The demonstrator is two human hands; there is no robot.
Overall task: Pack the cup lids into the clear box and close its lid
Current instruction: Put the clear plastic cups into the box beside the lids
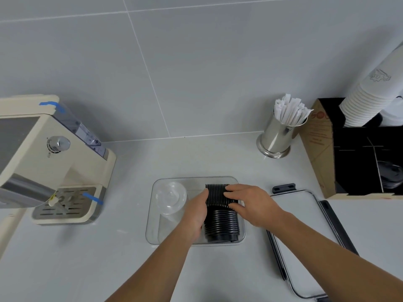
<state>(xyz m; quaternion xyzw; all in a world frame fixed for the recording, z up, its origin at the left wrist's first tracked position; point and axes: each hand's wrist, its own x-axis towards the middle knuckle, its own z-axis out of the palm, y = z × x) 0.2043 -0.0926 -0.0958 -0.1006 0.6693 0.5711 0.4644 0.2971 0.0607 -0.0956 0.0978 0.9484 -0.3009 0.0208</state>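
Note:
A clear box (152, 225) stands open on the white counter in front of me. A row of black cup lids (221, 223) lies on edge in its right half. A stack of clear lids (170, 198) lies in its left half. My left hand (195, 216) presses against the left side of the black row. My right hand (248, 203) rests over its top and right side. The box's own lid (298, 216), clear with black clips, lies flat on the counter to the right of the box.
A cream coffee machine (54, 162) stands at the left. A steel canister of wrapped straws (281, 136) is at the back right. A cardboard organiser (322, 153) with black compartments holds stacked white paper cups (368, 101) at the far right.

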